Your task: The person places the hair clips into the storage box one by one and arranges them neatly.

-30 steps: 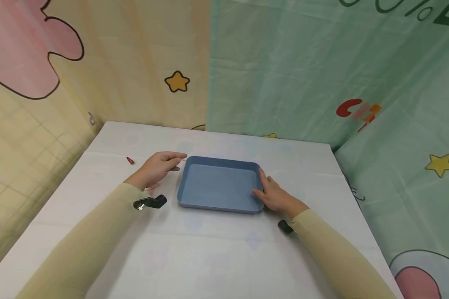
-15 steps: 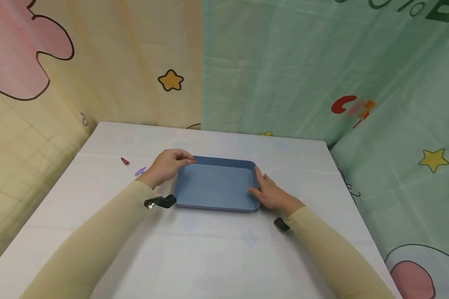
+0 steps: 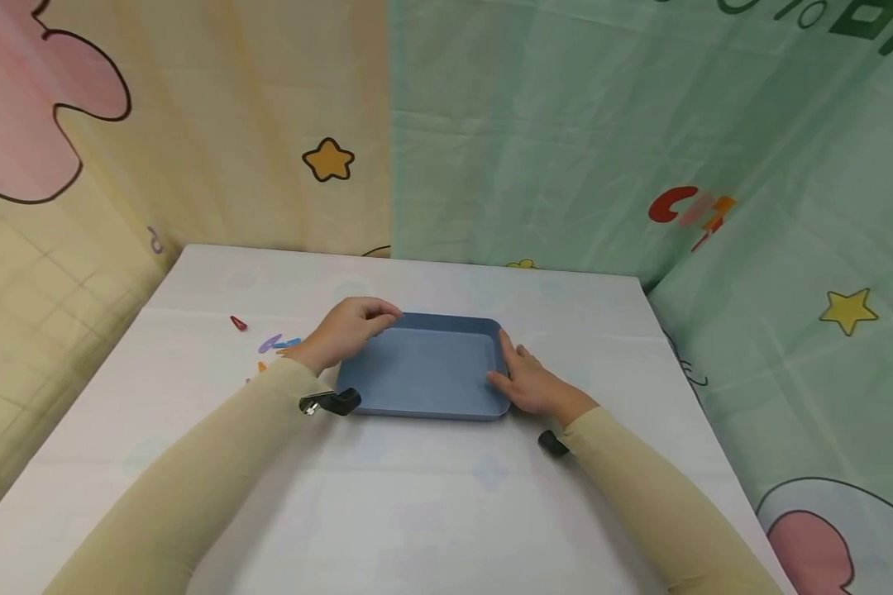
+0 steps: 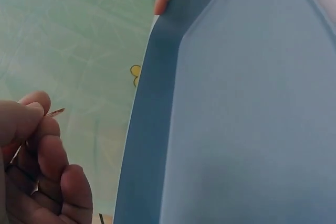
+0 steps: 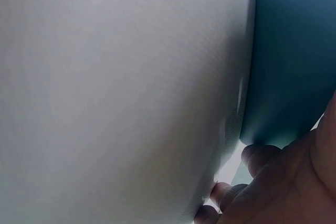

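My left hand is over the far left corner of a blue tray. Its thumb and forefinger pinch a small orange-brown hair clip, whose narrow tip pokes out in the left wrist view. My right hand holds the tray's right rim, thumb over the inside and fingers along the outer wall. In the right wrist view its fingertips lie by the tray's outer side. No items show inside the visible part of the tray.
On the white table, a red hair clip lies far left. Nearer my left wrist are a purple clip, a blue clip and small orange pieces, partly hidden by the sleeve. Printed curtains stand behind and at both sides.
My left hand has moved right from beside the tray to over its far left corner, with the clip. The purple, blue and orange pieces have come into sight. My right hand stays on the rim.
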Available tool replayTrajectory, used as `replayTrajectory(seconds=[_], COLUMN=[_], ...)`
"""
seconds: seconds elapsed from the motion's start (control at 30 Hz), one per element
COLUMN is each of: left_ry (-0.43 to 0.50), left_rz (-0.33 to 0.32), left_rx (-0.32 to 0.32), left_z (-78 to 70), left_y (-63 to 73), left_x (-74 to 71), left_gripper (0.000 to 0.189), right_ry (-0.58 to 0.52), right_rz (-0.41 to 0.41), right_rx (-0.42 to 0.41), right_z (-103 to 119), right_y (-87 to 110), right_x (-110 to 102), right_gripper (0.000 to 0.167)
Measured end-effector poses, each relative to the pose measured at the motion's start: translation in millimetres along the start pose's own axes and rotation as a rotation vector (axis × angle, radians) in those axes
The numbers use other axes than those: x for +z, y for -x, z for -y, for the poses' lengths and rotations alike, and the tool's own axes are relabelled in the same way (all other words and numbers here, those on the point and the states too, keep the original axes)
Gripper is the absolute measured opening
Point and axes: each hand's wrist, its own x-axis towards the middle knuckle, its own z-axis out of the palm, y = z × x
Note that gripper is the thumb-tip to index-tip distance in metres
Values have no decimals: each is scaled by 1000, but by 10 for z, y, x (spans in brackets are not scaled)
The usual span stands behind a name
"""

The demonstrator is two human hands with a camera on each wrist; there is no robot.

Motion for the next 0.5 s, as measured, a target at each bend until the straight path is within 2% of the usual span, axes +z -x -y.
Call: replayTrajectory(seconds=[0.27, 0.4, 0.5], left_ry=[-40, -56, -27], left_rz=[88, 76, 64], left_rx=[24, 46, 37], left_z=[-40, -82, -130], left_y=[-59, -118, -169], left_x=[125, 199, 261], left_gripper=[36, 34, 33], right_ry=[9, -1, -11], right_rz=[3, 26, 47], right_rx=[-2, -11, -20], right_z=[-16, -40, -75], right_y=[2, 12, 31], right_x=[-8, -34, -65], right_gripper=[89, 90, 89])
